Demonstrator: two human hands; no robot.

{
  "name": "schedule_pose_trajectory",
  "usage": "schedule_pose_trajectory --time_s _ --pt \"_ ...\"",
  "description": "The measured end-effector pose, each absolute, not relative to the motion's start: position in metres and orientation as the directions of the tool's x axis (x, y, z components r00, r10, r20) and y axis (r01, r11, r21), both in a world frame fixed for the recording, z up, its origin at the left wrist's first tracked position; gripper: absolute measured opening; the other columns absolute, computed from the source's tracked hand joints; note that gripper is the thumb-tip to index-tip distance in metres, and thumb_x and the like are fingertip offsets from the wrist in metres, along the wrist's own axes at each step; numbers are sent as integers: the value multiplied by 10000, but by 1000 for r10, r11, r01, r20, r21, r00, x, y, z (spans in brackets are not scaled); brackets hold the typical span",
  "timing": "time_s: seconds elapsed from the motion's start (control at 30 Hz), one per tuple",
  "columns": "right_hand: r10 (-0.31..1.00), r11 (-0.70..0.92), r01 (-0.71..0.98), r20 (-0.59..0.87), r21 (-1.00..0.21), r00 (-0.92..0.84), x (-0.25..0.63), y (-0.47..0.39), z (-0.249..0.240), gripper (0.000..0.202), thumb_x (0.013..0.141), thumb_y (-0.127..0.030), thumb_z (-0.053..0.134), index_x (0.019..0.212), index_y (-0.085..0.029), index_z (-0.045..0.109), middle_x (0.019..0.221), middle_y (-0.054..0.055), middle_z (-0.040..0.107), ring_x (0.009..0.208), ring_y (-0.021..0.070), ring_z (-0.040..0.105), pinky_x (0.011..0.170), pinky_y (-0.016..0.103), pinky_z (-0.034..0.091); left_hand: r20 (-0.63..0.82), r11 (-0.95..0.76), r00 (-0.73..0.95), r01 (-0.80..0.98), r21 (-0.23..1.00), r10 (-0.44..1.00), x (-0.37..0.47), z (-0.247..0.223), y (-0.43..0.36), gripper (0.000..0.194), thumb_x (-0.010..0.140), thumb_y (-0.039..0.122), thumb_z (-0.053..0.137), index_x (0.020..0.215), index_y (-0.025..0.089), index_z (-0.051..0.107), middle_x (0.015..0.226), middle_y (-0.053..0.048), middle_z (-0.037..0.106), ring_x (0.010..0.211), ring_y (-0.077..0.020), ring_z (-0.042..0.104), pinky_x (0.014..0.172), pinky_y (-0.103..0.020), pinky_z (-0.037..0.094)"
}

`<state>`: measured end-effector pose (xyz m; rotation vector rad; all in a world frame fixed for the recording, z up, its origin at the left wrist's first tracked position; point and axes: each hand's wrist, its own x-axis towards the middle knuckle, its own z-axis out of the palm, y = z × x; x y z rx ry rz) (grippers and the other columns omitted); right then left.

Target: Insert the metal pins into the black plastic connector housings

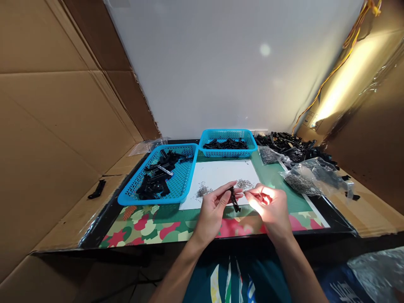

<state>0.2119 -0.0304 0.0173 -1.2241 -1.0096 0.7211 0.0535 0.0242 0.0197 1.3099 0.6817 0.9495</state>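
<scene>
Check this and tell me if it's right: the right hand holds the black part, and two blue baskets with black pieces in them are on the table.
One thing is wrong: the head view shows the left hand holding the black part, not the right hand. The two blue baskets with black pieces in them are on the table, as you said.

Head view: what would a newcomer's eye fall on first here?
Probably the bright blue left basket and the back basket, both holding black parts. Next, front and centre, the left hand holding a dark piece, with the right hand close beside it. At right, a yellowish glow stands out above a dark heap.
</scene>
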Motion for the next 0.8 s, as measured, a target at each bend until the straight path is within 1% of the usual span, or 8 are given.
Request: schedule_pose_trajectory --time_s 0.1,0.23,0.33,0.43,0.57,0.63,0.7,0.8 --pt "840 227 -134 124 -965 529 203 -30 10 201 796 -337 799 729 -153 755 686 43 666 668 168 580 609 285 452 93 -38 445 -131 991 890 50 15 26 408 946 427 714 1250 156 702 1119 -134 787 1037 -269 768 963 -379 603" --pt "813 231 -227 60 -946 579 195 -33 6 212 791 -351 807 758 -151 745 644 22 630 591 136 528 552 268 415 112 -121 438 -7 993 892 45 9 24 248 975 367 674 1148 191 696 1111 -100 792 1097 -261 758 955 -340 596" --pt "883 170 -197 61 -966 465 198 -34 5 233 841 -377 790 787 -157 734 586 -7 577 512 112 464 487 256 361 125 -194 417 127 973 900 39 7 20 161 1015 326 607 1130 229 664 1012 -45 803 1008 -229 779 896 -312 592" --pt "937 101 -153 43 -983 347 203 -35 5 266 869 -423 767 816 -163 743 619 10 630 444 100 429 433 261 327 176 -312 400 305 900 899 34 8 18 122 1033 270 575 1137 270 640 904 13 793 926 -204 779 819 -278 562" --pt "945 97 -40 80 -994 317 204 -34 6 272 851 -430 773 800 -163 777 715 50 698 486 125 500 458 273 398 293 -478 414 470 742 862 29 8 16 162 1029 224 586 1163 298 642 952 24 750 884 -186 729 792 -276 511" --pt "935 87 -11 78 -996 345 202 -35 5 277 846 -430 774 792 -158 782 675 43 685 483 128 502 448 268 400 334 -540 442 513 667 832 29 8 15 149 1037 229 571 1156 286 641 971 7 716 877 -188 699 776 -283 493" --pt "939 41 -27 29 -999 342 200 -35 5 294 842 -436 776 803 -145 786 532 9 609 407 117 450 397 259 361 341 -588 496 524 616 798 28 8 15 152 1048 226 537 1146 273 643 1010 -13 686 875 -188 680 769 -289 487" --pt "962 9 -56 -7 -998 273 200 -36 5 284 807 -409 801 813 -126 797 489 8 605 344 119 462 358 257 368 296 -595 555 496 632 777 27 8 14 136 1051 223 513 1100 260 633 1020 -15 683 863 -181 676 754 -281 483"
